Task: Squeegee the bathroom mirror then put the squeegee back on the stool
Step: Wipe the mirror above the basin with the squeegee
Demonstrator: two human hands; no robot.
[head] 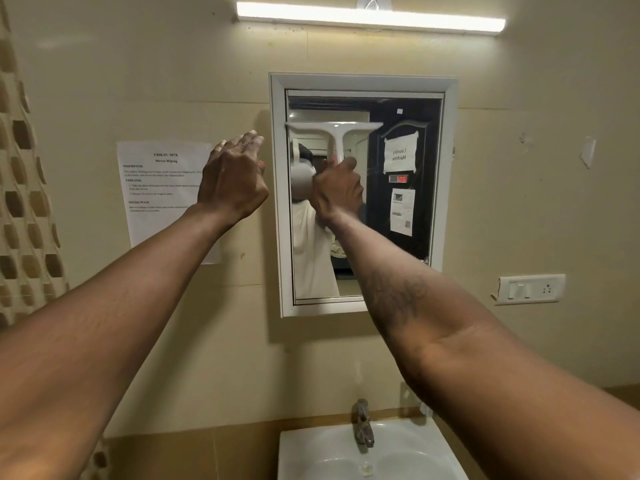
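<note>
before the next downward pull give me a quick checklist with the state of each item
1. Right hand closed on the squeegee handle: ok.
2. Blade level, high on the mirror: ok.
3. Blade pressed flat on the glass: cannot tell.
4. Blade covers the full width: not ok, the right part lies beyond it.
5. Left hand clear of the glass, open beside the frame: ok.
6. Stool free for the return: cannot tell, out of view.

The beige tiled wall (381, 358) carries everything here. At its centre hangs the white-framed mirror (363, 202); a printed sheet (162, 192) is stuck at 9 o'clock, a tube light (370, 16) is mounted at 12, a switch plate (530, 289) at 4, and a white sink (367, 455) with its tap (363, 424) at 6.
</note>
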